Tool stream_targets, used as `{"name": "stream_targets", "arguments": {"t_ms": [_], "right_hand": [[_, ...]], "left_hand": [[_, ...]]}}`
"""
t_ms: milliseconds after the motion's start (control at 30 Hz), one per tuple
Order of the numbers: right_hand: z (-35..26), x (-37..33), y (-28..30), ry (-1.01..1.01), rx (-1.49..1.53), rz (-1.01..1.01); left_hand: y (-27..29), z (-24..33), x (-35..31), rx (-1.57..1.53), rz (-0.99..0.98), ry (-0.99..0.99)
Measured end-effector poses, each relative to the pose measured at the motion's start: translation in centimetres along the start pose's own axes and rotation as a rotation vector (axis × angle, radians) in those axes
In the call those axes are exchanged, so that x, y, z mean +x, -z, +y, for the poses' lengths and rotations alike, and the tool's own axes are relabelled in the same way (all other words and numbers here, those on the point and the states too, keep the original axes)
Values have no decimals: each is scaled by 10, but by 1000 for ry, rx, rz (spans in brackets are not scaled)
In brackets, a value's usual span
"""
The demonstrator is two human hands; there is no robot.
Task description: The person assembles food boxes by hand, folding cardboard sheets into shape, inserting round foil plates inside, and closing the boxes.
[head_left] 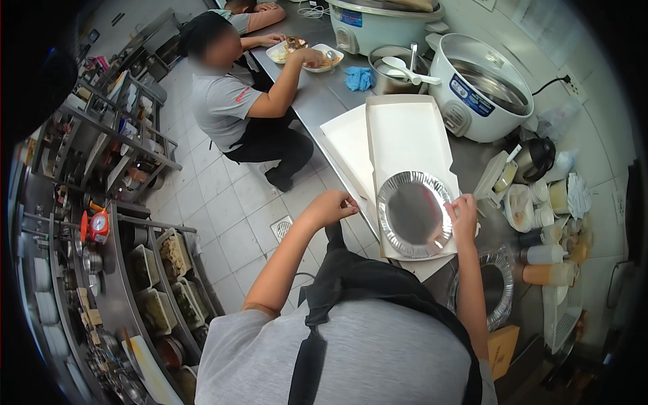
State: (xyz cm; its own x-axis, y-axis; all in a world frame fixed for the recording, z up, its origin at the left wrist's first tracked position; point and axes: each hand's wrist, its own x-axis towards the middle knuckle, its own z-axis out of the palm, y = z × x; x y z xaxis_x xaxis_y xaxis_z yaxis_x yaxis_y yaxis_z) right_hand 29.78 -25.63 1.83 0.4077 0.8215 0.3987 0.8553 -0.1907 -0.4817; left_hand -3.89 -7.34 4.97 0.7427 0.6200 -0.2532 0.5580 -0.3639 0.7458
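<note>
Here, a round silver foil tray [413, 216] lies left of the nearer right hand [463, 219], grip unclear, the empty left hand [331, 208] loosely curled beside the steel counter's [327, 101] edge.

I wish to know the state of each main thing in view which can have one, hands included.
White box, open
Foil tray, empty, on the box
Front rice cooker, lid off
Steel pot, uncovered
Blue glove or cloth, crumpled
Two white dishes, holding food
Left hand, fingers curled, apart from the tray
Right hand, fingers bent, at the tray's rim
</note>
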Motion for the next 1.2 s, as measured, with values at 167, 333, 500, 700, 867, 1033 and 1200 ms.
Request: {"name": "stream_targets", "arguments": {"t_ms": [167, 333, 500, 700, 867, 1033, 1200], "right_hand": [[4, 1, -10, 12, -18, 36], [18, -7, -12, -90, 48, -32], [-5, -15, -7, -157, 34, -49], [-14, -6, -13, -140, 29, -235], [-16, 45, -23, -267, 183, -151], [6, 111, -49, -562, 376, -142], [22, 99, -52, -520, 383, -376]], "left_hand": [[10, -15, -7, -80, 51, 107], [11, -21, 10, -119, 96, 90], [-1, -17, 77, -177, 373, -5], [0, -27, 165, -251, 350, 57], [2, -37, 171, -161, 349, -19], [26, -34, 167, -256, 280, -41], [33, -41, 136, -203, 349, -31]]}}
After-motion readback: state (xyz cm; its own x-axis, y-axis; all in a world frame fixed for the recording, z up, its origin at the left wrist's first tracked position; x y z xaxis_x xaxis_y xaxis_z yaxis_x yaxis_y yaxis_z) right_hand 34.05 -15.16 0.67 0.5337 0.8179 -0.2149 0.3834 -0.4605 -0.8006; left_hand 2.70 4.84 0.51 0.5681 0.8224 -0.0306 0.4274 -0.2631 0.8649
